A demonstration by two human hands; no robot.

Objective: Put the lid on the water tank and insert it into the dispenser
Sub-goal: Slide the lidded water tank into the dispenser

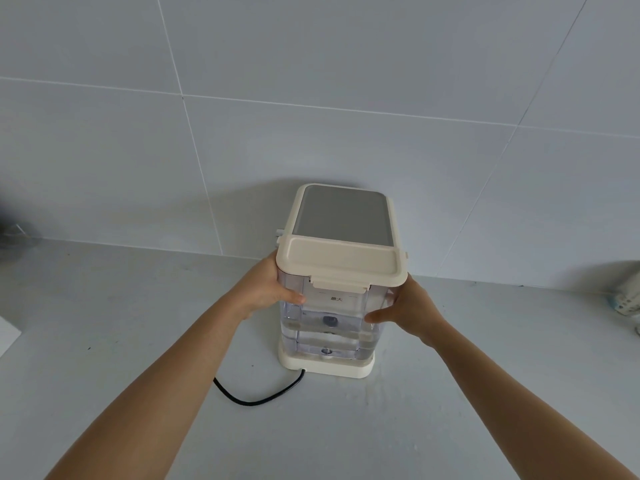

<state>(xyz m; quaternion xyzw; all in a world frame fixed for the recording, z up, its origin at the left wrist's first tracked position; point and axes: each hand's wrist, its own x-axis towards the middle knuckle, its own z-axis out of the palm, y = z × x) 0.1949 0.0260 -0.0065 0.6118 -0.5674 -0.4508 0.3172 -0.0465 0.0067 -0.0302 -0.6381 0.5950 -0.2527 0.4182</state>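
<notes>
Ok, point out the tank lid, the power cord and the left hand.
lid [341, 259], head view, on the middle of its cream top face.
cord [256, 402], head view, on the black loop lying on the counter.
left hand [265, 289], head view, on the back of the hand.

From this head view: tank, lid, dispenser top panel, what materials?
Water tank: clear, glossy, likely rigid plastic; the water and a valve show through its walls. Lid: opaque cream plastic, matte, with a moulded front latch. Top panel: flat grey inset, satin look; could be brushed metal or coated plastic, cannot tell.
</notes>
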